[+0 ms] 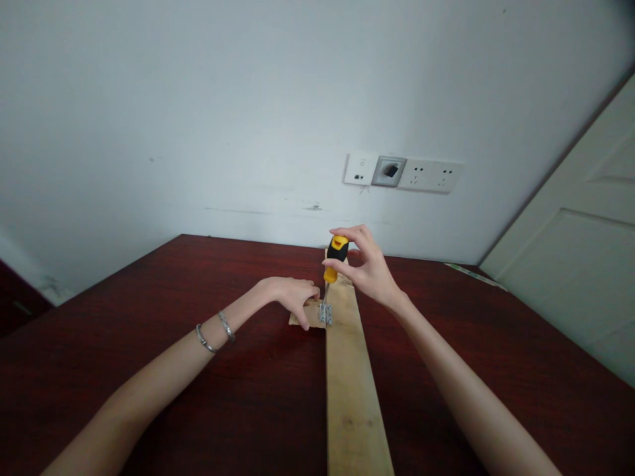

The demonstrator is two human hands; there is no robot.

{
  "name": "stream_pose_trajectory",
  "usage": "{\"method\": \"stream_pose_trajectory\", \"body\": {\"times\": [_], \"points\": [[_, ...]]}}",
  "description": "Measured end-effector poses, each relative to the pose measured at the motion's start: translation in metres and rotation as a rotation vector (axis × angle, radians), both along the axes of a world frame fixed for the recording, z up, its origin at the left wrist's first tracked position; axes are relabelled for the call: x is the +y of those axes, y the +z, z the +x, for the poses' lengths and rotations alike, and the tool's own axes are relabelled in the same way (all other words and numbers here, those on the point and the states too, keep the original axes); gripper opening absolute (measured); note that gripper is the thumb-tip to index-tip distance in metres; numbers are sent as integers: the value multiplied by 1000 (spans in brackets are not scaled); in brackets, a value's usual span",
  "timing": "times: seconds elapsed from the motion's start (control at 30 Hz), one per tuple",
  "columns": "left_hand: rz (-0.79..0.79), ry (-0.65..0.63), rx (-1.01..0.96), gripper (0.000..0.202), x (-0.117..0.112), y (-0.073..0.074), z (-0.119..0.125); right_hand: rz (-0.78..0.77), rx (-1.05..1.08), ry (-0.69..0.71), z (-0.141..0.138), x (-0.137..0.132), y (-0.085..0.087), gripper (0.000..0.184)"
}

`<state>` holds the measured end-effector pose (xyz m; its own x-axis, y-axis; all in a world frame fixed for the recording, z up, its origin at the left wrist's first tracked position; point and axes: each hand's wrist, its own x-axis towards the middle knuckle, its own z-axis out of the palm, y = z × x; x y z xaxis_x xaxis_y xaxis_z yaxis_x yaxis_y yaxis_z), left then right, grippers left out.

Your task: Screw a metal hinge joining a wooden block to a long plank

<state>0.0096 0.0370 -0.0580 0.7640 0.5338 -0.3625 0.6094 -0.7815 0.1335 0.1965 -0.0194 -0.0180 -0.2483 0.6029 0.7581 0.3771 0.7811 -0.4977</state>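
Note:
My right hand point(367, 264) is closed around the yellow and black handle of a screwdriver point(337, 250), held nearly upright. Its thin shaft points down to a small metal hinge point(325, 314). One leaf of the hinge lies on a long pale wooden board point(350, 377), the other on a small piece of wood point(313, 313) at the board's left edge. My left hand point(295, 294) grips that small piece, with the thumb on its near side and the fingers on its far side. Whether the tip sits in a screw is too small to tell.
The board lies lengthwise on a dark red table point(238, 396), reaching toward the white wall point(198, 119). Sockets and a switch plate point(429, 175) are on the wall, with a black plug in one. A thin printed strip point(476, 276) lies at the right back edge near a white door point(585, 264).

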Motion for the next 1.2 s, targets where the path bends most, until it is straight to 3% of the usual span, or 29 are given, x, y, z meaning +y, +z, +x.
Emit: {"method": "stream_pose_trajectory", "body": {"times": [0.23,0.63,1.2], "points": [[5,-2,14,78,0,1,1,-72,-56,116,5,2,-2,53],[6,-18,-2,78,2,-2,0,2,25,6,3,13,-11,51],[9,-10,4,77,0,1,1,41,38,-9,3,11,-10,51]]}}
